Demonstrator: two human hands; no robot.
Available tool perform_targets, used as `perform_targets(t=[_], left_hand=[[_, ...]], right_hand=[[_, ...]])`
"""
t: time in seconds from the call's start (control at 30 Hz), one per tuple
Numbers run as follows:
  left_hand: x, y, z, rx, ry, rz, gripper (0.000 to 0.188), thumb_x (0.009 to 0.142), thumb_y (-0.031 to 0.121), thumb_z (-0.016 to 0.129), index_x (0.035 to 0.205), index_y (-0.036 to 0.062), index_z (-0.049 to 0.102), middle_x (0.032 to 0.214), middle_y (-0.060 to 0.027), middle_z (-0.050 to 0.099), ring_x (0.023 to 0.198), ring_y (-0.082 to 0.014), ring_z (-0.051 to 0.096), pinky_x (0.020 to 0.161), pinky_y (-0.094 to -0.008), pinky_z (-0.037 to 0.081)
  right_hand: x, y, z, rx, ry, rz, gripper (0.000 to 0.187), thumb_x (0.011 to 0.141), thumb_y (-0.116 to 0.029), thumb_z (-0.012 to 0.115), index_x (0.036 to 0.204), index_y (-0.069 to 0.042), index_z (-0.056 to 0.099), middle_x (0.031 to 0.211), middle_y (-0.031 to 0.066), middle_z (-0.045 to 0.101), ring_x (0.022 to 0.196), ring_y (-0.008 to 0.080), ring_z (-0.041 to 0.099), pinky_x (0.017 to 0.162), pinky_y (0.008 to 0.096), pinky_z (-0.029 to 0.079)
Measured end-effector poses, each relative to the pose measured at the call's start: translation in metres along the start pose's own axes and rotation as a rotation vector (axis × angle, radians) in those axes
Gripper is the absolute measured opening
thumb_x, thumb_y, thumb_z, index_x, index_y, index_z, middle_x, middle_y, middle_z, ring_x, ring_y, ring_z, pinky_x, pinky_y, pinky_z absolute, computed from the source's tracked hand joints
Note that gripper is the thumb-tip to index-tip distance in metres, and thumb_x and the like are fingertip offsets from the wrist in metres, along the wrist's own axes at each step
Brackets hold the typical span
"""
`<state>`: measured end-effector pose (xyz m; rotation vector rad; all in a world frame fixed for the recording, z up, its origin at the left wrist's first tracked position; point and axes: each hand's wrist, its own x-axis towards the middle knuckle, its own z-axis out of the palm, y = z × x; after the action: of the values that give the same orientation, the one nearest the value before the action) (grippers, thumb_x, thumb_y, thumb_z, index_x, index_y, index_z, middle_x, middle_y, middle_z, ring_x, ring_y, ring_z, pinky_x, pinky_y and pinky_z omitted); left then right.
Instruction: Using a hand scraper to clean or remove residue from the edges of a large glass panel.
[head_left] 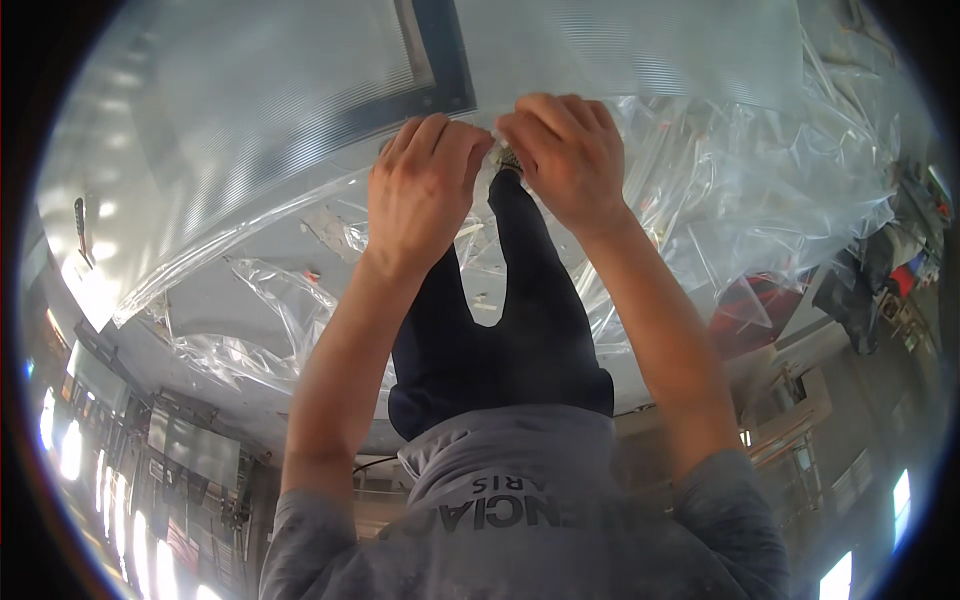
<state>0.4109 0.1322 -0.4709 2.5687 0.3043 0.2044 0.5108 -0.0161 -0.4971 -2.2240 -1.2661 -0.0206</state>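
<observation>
Head view: 2 bare forearms rise from the lower edge and meet near the top centre. The left hand (425, 185) is curled into a loose fist, knuckles toward the camera, fingers tucked under and pinching something small just at its right side. The right hand (565, 150) is curled the same way, its fingertips bent down beside the left hand's, so the 2 hands nearly touch. Between them a small greenish, rough-looking object (508, 160) peeks out; both hands appear to grip it, though what it is cannot be told.

Under the hands lies clear plastic film (760, 190), thin, glossy and heavily crumpled, with sharp creases and bright glints; it spreads to the right and down to the left. At the upper left a flat ribbed translucent sheet (250, 120) carries fine parallel lines and a dark blue border strip (455, 75) that bends with the lens. A pale, smooth tabletop (215, 300) shows through below the film.

The person wears a grey matte T-shirt (520, 500) and dark trousers (520, 320), the legs narrowing upward toward the hands.
</observation>
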Motion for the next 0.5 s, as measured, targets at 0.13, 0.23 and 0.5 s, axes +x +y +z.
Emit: perform_targets(t=[0.13,0.23,0.5], left_hand=[[-0.037,0.013,-0.011,-0.114,-0.119,0.095,0.01,0.085,0.015,0.069,0.083,0.0091,0.061,0.076,-0.0022,0.055,0.072,-0.0204,0.06,0.061,-0.0342,0.051],[-0.092,0.031,0.004,-0.208,-0.33,0.238,0.009,0.084,0.014,0.071,0.087,0.0093,0.064,0.08,-0.0038,0.058,0.075,-0.022,0.062,0.06,-0.0314,0.051],[-0.05,-0.025,-0.018,-1.555,0.792,-1.393,0.072,0.101,0.058,0.036,0.143,0.0,0.031,0.134,-0.0191,0.049,0.122,-0.0333,0.052,0.101,-0.0547,0.044]], right_hand=[[-0.022,-0.008,0.008,0.125,0.051,0.019,0.01,0.079,-0.01,0.074,0.086,-0.013,0.068,0.087,-0.0003,0.062,0.077,0.0198,0.061,0.072,0.0342,0.048],[-0.031,-0.009,0.017,0.139,0.082,0.123,0.007,0.082,-0.009,0.073,0.086,-0.01,0.068,0.087,-0.0004,0.062,0.078,0.0188,0.062,0.073,0.0333,0.049],[0.012,-0.032,-0.027,1.067,0.804,1.517,0.028,0.1,-0.032,0.054,0.093,-0.006,0.062,0.082,0.0018,0.058,0.076,0.0182,0.058,0.079,0.035,0.05]])
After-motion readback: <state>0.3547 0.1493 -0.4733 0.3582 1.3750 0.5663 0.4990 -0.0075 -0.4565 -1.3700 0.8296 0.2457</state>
